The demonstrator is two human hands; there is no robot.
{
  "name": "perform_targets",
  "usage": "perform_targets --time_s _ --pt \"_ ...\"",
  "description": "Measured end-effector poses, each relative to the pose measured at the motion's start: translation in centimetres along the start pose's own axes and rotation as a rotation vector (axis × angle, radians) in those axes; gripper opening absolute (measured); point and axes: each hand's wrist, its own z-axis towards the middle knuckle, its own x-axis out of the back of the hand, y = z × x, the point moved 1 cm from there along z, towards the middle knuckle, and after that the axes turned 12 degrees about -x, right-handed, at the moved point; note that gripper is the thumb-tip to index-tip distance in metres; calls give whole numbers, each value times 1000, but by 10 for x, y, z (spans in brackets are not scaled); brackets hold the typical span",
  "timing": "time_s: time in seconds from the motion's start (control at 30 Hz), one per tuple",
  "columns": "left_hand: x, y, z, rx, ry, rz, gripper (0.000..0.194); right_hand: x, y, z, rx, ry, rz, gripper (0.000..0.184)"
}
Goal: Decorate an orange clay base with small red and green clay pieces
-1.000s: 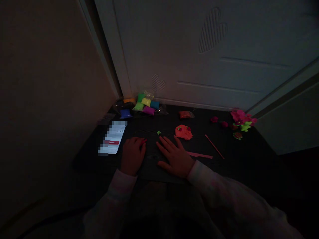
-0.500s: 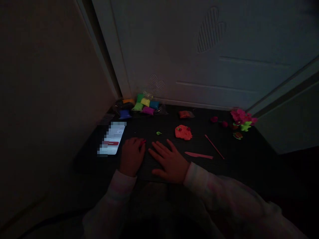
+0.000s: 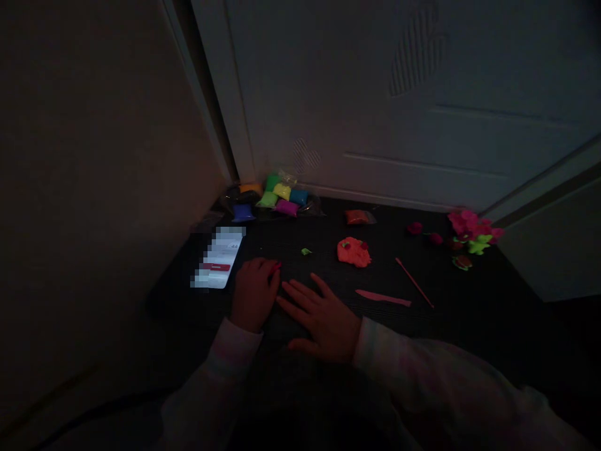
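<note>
The room is very dim. My left hand (image 3: 253, 291) rests on a dark mat (image 3: 328, 275) with its fingers curled; a small red bit (image 3: 276, 267) shows at the fingertips. My right hand (image 3: 319, 316) lies flat on the mat beside it, fingers spread and pointing up-left, holding nothing. A tiny green clay piece (image 3: 306, 252) lies just beyond the hands. An orange clay lump (image 3: 354, 252) with small red dots sits further right.
Small bags of coloured clay (image 3: 277, 199) are heaped by the door. A phone (image 3: 220, 266) lies left of my left hand. A pink plastic knife (image 3: 382, 297), a thin pink stick (image 3: 414, 282), an orange packet (image 3: 359, 217) and pink clay flowers (image 3: 472, 232) lie on the right.
My right hand has slid back toward me and to the left, closer to my left hand. The left hand has stayed put. The camera shifted slightly.
</note>
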Motion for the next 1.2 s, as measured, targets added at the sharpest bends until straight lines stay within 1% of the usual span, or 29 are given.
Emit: perform_targets --time_s 0.13,0.2,0.27,0.33,0.43,0.53,0.63,0.7,0.77,0.87,0.93,1.0,1.1,1.2 --pt "1 0 0 7 -9 -1 25 3 19 8 -119 53 -51 66" --pt "1 0 0 10 -13 -3 25 4 23 7 -130 54 -54 67" --pt "1 0 0 14 -14 -6 25 4 18 1 -103 37 -43 67" --pt "1 0 0 17 -13 -7 25 2 7 -4 -60 15 -10 68" --pt "0 0 0 18 -12 -5 25 -1 -1 0 -42 18 17 69" --pt "0 -1 0 10 -11 -2 25 0 12 6 -124 57 -20 69" --pt "0 -1 0 7 -1 4 25 3 25 -1 -179 68 -39 70" --pt "0 -1 0 2 3 5 25 4 22 -10 -169 56 -40 69" --pt "-1 -1 1 -2 3 7 25 3 11 -14 -120 43 -26 70" --pt "-1 -2 1 -2 -3 13 25 -1 1 -5 -67 54 -16 68" --pt "-1 -3 1 -7 -10 13 25 -2 5 4 -102 81 -36 67" --pt "-1 -3 1 -10 -14 10 25 0 16 8 -156 98 -54 67" --pt "0 -2 1 -8 -13 3 25 4 27 -2 -198 92 -67 67" --pt "0 -1 1 1 -11 0 26 4 19 -13 -155 51 -55 68"
